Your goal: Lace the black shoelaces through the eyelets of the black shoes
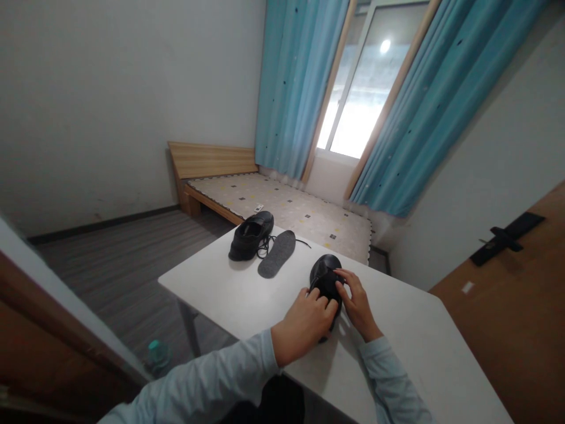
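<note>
A black shoe [325, 265] rests on the white table [392, 353], its toe pointing away from me. My left hand [304, 324] has its fingers curled over the shoe's opening, gripping it from the left. On the right side, my right hand [357, 306] holds the shoe near its tongue, with fingertips against the upper. Both hands cover much of the opening, so what lies inside is hidden. The other black shoe [251, 237] stands at the table's far left with its laces loose. Beside it lies a grey insole [277, 254], flat on the tabletop.
Behind the table is a bed [304, 206] with a patterned mattress and wooden headboard [216, 160]. Blue curtains [300, 76] flank the window. A wooden door [521, 294] is at right. A bottle with a green cap [158, 353] stands on the floor at left.
</note>
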Tool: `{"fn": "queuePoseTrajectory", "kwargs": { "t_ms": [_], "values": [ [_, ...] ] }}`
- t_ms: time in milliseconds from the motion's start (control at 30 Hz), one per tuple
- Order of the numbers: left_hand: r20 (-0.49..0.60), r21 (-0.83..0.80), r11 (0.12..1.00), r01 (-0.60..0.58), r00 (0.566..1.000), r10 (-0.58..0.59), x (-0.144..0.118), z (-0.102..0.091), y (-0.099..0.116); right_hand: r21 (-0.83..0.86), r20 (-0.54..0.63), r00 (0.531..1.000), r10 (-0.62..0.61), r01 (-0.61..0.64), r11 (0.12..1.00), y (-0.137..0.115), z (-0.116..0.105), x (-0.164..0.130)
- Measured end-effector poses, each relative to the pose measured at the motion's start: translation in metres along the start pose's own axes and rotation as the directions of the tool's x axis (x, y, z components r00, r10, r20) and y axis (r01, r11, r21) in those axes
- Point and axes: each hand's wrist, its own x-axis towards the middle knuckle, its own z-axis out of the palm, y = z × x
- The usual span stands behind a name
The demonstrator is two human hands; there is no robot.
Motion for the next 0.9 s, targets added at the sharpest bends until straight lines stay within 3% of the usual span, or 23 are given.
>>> {"fn": "queuePoseTrajectory", "kwargs": {
  "t_ms": [367,567,700,900],
  "values": [
    [0.005,-0.139,0.989,0.053,0.999,-0.053,-0.006,0.000,0.000,-0.034,-0.241,0.960,0.141,-0.153,0.988,0.007,-0.003,-0.001],
    [-0.010,-0.120,0.991,0.065,0.998,-0.067,-0.007,-0.002,-0.007,-0.076,-0.253,0.950,0.181,-0.206,0.976,0.018,0.000,-0.002],
    [-0.083,-0.094,0.992,0.079,0.993,-0.087,-0.005,-0.012,-0.026,-0.096,-0.210,0.960,0.183,-0.207,0.974,0.021,0.002,-0.004],
    [-0.205,-0.014,0.996,0.092,0.974,-0.093,-0.005,-0.025,-0.071,-0.133,-0.170,0.973,0.155,-0.179,0.975,0.021,0.005,-0.005]
  ]
}}
